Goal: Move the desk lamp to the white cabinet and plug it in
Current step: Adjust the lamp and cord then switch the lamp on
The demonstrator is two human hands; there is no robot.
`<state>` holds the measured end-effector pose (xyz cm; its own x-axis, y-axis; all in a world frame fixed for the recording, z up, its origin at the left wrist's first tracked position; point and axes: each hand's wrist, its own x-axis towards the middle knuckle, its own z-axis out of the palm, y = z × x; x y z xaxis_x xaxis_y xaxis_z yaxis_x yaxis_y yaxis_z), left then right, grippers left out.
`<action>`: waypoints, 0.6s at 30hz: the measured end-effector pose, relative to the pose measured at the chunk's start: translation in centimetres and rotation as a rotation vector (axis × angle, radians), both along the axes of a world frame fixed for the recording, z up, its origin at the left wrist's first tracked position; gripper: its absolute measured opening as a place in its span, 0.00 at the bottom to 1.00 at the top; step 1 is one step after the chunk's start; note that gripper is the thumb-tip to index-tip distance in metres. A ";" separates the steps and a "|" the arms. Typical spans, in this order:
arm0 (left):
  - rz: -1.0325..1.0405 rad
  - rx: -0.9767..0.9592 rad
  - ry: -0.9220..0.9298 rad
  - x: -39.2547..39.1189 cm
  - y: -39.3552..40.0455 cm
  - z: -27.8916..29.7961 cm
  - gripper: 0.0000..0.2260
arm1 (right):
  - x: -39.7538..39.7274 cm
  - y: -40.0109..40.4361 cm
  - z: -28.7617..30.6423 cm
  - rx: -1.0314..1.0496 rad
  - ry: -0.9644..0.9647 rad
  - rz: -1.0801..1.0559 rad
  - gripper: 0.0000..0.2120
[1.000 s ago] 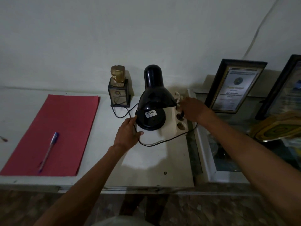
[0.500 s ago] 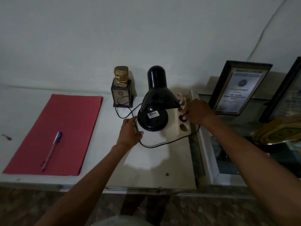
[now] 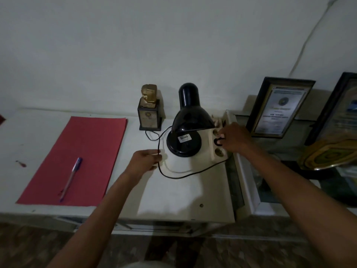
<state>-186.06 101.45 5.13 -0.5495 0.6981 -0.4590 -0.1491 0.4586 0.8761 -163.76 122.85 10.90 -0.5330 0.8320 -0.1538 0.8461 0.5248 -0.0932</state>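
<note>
The black desk lamp [image 3: 186, 128] stands upright on the white cabinet top [image 3: 183, 192], its round base bearing a white label. Its black cord [image 3: 185, 176] loops in front of the base toward a cream power strip [image 3: 217, 147] at the right edge. The black plug [image 3: 218, 142] sits at the strip's middle socket, and my right hand [image 3: 233, 139] has its fingertips on it. My left hand [image 3: 146, 161] rests left of the lamp base, fingers pinching the cord.
A red folder [image 3: 77, 159] with a blue pen [image 3: 71, 177] lies at left. A gold trophy on a dark block [image 3: 149, 111] stands behind the lamp. Framed certificates [image 3: 280, 109] and a gold plaque [image 3: 328, 155] sit on the glass case at right.
My left hand slid a little left off the lamp base onto the cord. My right hand stayed at the power strip, and the plug now shows at the middle socket.
</note>
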 end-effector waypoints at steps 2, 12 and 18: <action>-0.030 0.037 -0.035 -0.4 -0.8 1.7 0.11 | 1.1 -1.2 1.0 0.090 0.202 -0.056 0.12; -0.022 0.273 -0.475 -0.3 -0.6 8.8 0.05 | 1.0 -10.1 6.1 -0.444 0.340 0.224 0.10; -0.003 0.392 -0.685 -1.4 0.9 12.3 0.02 | -1.3 -13.6 7.8 -0.421 0.490 0.308 0.11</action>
